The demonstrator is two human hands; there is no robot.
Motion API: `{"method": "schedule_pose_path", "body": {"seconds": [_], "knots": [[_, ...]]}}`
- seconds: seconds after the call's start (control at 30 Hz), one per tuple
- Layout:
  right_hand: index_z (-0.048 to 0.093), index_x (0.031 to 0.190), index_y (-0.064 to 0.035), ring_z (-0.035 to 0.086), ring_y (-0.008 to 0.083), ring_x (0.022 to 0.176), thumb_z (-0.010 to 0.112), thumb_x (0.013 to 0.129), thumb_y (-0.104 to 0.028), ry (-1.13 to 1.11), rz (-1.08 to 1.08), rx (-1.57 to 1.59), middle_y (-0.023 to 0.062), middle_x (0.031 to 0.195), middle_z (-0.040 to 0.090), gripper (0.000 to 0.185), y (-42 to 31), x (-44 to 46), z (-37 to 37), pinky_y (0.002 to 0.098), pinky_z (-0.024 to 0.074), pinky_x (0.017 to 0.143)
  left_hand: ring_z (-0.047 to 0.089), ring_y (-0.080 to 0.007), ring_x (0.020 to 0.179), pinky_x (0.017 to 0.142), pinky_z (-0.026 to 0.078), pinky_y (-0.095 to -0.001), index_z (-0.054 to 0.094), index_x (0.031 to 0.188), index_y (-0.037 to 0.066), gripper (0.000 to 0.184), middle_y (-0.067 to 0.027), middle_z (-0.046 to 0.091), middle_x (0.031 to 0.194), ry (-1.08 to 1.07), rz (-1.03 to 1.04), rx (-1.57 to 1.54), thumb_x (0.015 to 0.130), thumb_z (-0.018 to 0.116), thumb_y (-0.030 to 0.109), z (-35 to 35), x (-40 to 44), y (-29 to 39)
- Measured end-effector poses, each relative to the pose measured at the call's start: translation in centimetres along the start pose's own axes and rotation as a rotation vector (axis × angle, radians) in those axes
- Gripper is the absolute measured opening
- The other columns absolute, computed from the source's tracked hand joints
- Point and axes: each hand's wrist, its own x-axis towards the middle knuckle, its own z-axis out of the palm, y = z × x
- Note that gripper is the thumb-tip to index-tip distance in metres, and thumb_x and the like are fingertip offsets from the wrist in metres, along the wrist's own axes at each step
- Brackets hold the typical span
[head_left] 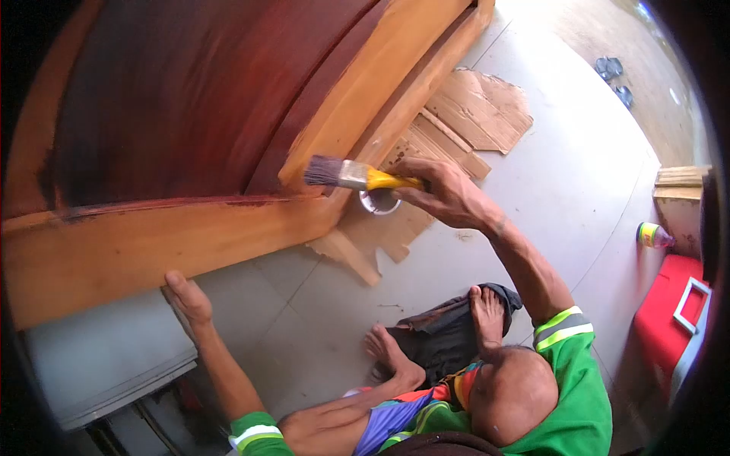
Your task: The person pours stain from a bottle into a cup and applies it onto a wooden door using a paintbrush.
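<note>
My right hand point(441, 190) is closed around the yellow handle of a paintbrush point(353, 174), its dark bristles pointing left in front of the wooden door point(251, 220). Under the brush, a small white-rimmed pot point(370, 205) with something dark inside is partly hidden by the handle and hand. At the door's lower edge is my left hand point(192, 300), thumb against the wood and the other fingers mostly hidden behind the edge. The door's inner panel is stained dark red-brown, while much of its frame is lighter orange-brown wood.
Torn cardboard point(479, 110) lies on the tiled floor beside the door. A pale flat-topped stand point(114, 357) is below the door at left. To the right are a red cooler box point(661, 311) and a bottle point(652, 235). Dark sandals point(608, 68) lie farther off.
</note>
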Motion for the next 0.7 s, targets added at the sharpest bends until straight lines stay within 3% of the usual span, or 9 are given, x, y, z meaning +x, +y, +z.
{"method": "schedule_pose_path", "body": {"seconds": [0.23, 0.3, 0.33, 0.4, 0.43, 0.47, 0.57, 0.6, 0.7], "knots": [[0.060, 0.126, -0.0118, 0.070, 0.0187, 0.085, 0.061, 0.094, -0.020, 0.472, 0.201, -0.272, 0.0137, 0.091, 0.071, 0.034, 3.0, 4.9, -11.8, 0.0332, 0.0546, 0.073, 0.042, -0.0213, 0.127, 0.107, 0.033, -0.0377, 0.040, 0.135, -0.003, 0.065, -0.0128, 0.043, 0.138, -0.162, -0.158, -0.057, 0.101, 0.035, 0.053, -2.5, -0.7, -1.8], [0.057, 0.130, -0.0140, 0.070, 0.0189, 0.087, 0.059, 0.095, -0.023, 0.581, 0.323, -0.293, 0.0125, 0.094, 0.072, 0.036, 2.5, 5.6, -13.8, 0.0342, 0.0551, 0.074, 0.041, -0.0213, 0.128, 0.107, 0.032, -0.0376, 0.038, 0.137, -0.003, 0.068, -0.0132, 0.041, 0.140, -0.130, -0.138, -0.058, 0.101, 0.036, 0.054, -1.7, -0.6, -1.3], [0.058, 0.129, -0.0151, 0.070, 0.0225, 0.090, 0.059, 0.095, -0.025, 0.645, 0.238, -0.268, 0.0139, 0.097, 0.072, 0.035, 3.4, 5.7, -13.5, 0.0373, 0.0553, 0.077, 0.041, -0.0217, 0.129, 0.107, 0.032, -0.0377, 0.038, 0.138, -0.003, 0.068, -0.0133, 0.042, 0.140, -0.101, -0.125, -0.063, 0.101, 0.036, 0.054, -1.1, -0.5, -0.6], [0.059, 0.126, -0.0165, 0.068, 0.0246, 0.091, 0.061, 0.094, -0.021, 0.684, 0.217, -0.382, 0.0164, 0.097, 0.070, 0.032, 3.7, 5.8, -11.0, 0.0361, 0.0528, 0.075, 0.041, -0.0224, 0.129, 0.107, 0.033, -0.0379, 0.037, 0.138, -0.003, 0.069, -0.0135, 0.042, 0.140, -0.046, -0.101, -0.071, 0.101, 0.036, 0.054, -0.1, -0.4, 0.9], [0.058, 0.125, -0.0182, 0.068, 0.0317, 0.090, 0.062, 0.092, -0.019, 0.603, 0.288, -0.341, 0.0199, 0.101, 0.068, 0.034, 1.7, 4.9, -8.2, 0.0393, 0.0527, 0.077, 0.041, -0.0229, 0.129, 0.107, 0.033, -0.0382, 0.037, 0.138, -0.004, 0.069, -0.0138, 0.043, 0.139, -0.037, -0.101, -0.056, 0.101, 0.035, 0.054, -0.1, -0.3, 0.7], [0.058, 0.125, -0.0178, 0.067, 0.0347, 0.091, 0.063, 0.090, -0.015, 0.609, 0.018, -0.458, 0.0204, 0.103, 0.067, 0.035, 3.0, 4.3, -4.5, 0.0412, 0.0529, 0.076, 0.041, -0.0234, 0.129, 0.107, 0.032, -0.0384, 0.037, 0.137, -0.004, 0.069, -0.0141, 0.043, 0.138, -0.028, -0.102, -0.043, 0.101, 0.035, 0.054, -0.4, -0.5, -0.1], [0.057, 0.123, -0.0135, 0.063, 0.0414, 0.095, 0.063, 0.085, -0.009, 0.205, 0.284, -0.124, 0.0198, 0.102, 0.065, 0.038, -3.1, 1.1, 2.3, 0.0432, 0.0518, 0.079, 0.040, -0.0246, 0.129, 0.109, 0.031, -0.0393, 0.038, 0.137, -0.005, 0.067, -0.0157, 0.043, 0.138, -0.093, -0.112, 0.013, 0.100, 0.039, 0.051, -1.7, -0.4, 0.1], [0.058, 0.122, -0.0116, 0.066, 0.0372, 0.089, 0.062, 0.087, -0.009, 0.229, 0.150, -0.109, 0.0192, 0.095, 0.066, 0.035, -2.6, 0.2, 3.1, 0.0423, 0.0527, 0.075, 0.040, -0.0250, 0.129, 0.109, 0.030, -0.0396, 0.038, 0.137, -0.006, 0.066, -0.0164, 0.043, 0.138, -0.126, -0.119, 0.033, 0.100, 0.041, 0.050, -1.8, -0.2, 0.3], [0.058, 0.117, -0.0100, 0.064, 0.0411, 0.089, 0.062, 0.088, -0.016, 0.502, 0.077, -0.132, 0.0244, 0.096, 0.064, 0.030, -2.3, 0.1, -1.5, 0.0467, 0.0520, 0.074, 0.039, -0.0258, 0.132, 0.112, 0.026, -0.0391, 0.035, 0.140, -0.007, 0.069, -0.0176, 0.042, 0.141, -0.264, -0.155, 0.027, 0.096, 0.056, 0.043, -0.9, -0.7, 0.7]]}}
